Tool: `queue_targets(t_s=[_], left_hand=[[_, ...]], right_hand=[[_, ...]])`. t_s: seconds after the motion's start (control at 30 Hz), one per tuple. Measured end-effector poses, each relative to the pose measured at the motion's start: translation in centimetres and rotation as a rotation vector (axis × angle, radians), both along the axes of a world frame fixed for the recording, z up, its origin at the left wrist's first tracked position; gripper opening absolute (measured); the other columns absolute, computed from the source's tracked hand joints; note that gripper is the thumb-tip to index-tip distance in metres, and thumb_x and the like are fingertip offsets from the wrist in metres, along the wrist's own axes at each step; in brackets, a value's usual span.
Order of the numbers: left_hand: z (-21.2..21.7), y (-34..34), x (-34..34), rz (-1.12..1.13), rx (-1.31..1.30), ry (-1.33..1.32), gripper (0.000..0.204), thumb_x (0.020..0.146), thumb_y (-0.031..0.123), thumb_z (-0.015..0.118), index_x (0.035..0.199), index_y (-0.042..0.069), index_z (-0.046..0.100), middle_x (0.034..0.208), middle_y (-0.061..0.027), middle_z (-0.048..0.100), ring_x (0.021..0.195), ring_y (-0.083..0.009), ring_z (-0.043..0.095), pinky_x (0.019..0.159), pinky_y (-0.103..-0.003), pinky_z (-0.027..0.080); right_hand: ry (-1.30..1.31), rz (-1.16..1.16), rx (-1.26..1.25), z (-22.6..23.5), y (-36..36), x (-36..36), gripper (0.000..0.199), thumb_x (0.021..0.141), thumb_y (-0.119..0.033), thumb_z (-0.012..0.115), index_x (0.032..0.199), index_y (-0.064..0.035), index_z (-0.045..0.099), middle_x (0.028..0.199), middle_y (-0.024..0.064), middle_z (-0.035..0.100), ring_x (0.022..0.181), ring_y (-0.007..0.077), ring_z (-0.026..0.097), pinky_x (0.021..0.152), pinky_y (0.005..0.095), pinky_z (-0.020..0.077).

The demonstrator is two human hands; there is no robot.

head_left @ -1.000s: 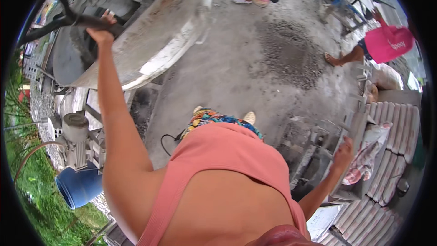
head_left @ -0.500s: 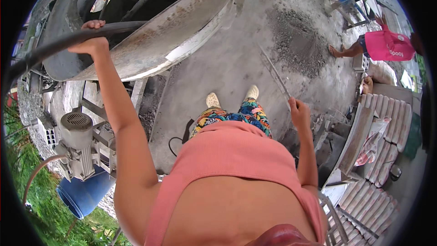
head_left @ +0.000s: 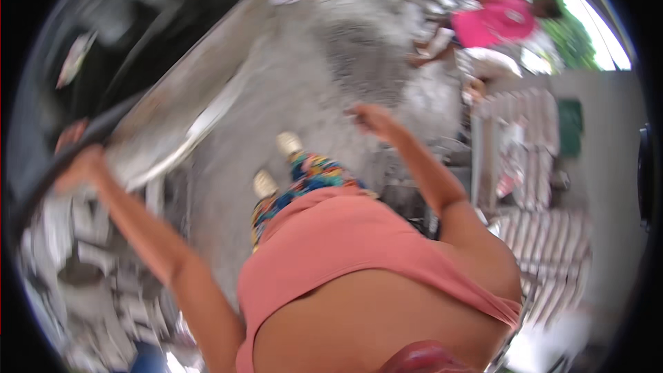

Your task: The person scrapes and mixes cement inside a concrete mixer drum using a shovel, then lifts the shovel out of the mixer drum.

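My left hand (head_left: 81, 164) is wrapped round a thick, dark, curved bar (head_left: 116, 119) beside a large metal drum (head_left: 183, 100) caked in cement. The drum's open side shows a dark hollow, smeared by motion. Out in front of me, over the concrete floor, my right hand (head_left: 374, 121) is raised with its fingers closed. Blur hides what is between those fingers; the thin metal strip seen in it earlier cannot be made out now.
A heap of grey sand or gravel (head_left: 362, 59) lies on the concrete floor (head_left: 297, 83). Beyond it, a person in a bright pink top (head_left: 494, 22) bends over. Stacked sacks (head_left: 528, 117) line the right side, near a grey wall (head_left: 608, 166). Blurred machinery (head_left: 90, 269) stands at the lower left.
My view has swung to the right, smearing the surroundings. My right arm has risen and reaches further forward. The metal strip no longer shows clearly. My left hand keeps its grip on the bar.
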State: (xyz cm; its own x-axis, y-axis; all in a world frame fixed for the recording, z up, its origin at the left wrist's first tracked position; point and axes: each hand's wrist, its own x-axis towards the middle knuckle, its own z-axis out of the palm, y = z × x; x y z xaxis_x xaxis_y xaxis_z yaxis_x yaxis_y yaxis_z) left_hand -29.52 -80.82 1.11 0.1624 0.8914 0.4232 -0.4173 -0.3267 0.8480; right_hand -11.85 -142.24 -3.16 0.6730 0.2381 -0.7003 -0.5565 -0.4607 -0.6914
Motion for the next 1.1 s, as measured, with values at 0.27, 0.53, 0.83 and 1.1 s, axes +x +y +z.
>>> queue_targets(t_s=[0.27, 0.53, 0.83, 1.1], left_hand=[[-0.3, 2.0, -0.5, -0.157, -0.193, -0.257, 0.077, 0.065, 0.065, 0.022, 0.057, -0.005, 0.053, 0.054, -0.0182, 0.046, 0.054, -0.0335, 0.049, 0.064, -0.048, 0.046], [2.5, -0.5, -1.0, 0.182, -0.021, -0.228, 0.074, 0.071, 0.060, 0.021, 0.057, -0.004, 0.055, 0.051, -0.0189, 0.045, 0.045, -0.0323, 0.048, 0.054, -0.048, 0.048], [3.6, -3.5, -1.1, 0.131, -0.183, -0.291, 0.072, 0.070, 0.068, 0.021, 0.053, 0.003, 0.047, 0.049, -0.0122, 0.043, 0.042, -0.0270, 0.046, 0.053, -0.044, 0.049], [4.2, -3.5, -2.5, 0.218, -0.202, -0.272, 0.068, 0.070, 0.065, 0.025, 0.054, 0.003, 0.047, 0.049, -0.0114, 0.041, 0.042, -0.0270, 0.044, 0.054, -0.048, 0.047]], right_hand=[[0.349, -0.264, 0.170, -1.2, -0.5, -3.5, 0.033, 0.097, -0.025, 0.039, 0.106, 0.0043, 0.050, 0.060, -0.0024, 0.043, 0.040, 0.0041, 0.029, 0.034, 0.0203, 0.0212], [0.271, -0.452, 0.194, -4.0, 2.6, 0.6, 0.033, 0.093, -0.028, 0.045, 0.065, -0.0098, 0.042, 0.050, -0.0019, 0.036, 0.034, 0.0067, 0.029, 0.030, 0.0231, 0.0187], [0.183, -0.314, 0.482, -7.4, 14.2, 9.4, 0.015, 0.089, -0.015, 0.045, 0.090, -0.0007, 0.050, 0.058, 0.0004, 0.041, 0.041, 0.0092, 0.031, 0.039, 0.0260, 0.0263], [0.183, -0.385, 0.355, -7.5, 21.6, 15.4, 0.011, 0.085, -0.010, 0.042, 0.080, -0.0030, 0.049, 0.056, -0.0011, 0.039, 0.043, 0.0092, 0.033, 0.040, 0.0256, 0.0261]])
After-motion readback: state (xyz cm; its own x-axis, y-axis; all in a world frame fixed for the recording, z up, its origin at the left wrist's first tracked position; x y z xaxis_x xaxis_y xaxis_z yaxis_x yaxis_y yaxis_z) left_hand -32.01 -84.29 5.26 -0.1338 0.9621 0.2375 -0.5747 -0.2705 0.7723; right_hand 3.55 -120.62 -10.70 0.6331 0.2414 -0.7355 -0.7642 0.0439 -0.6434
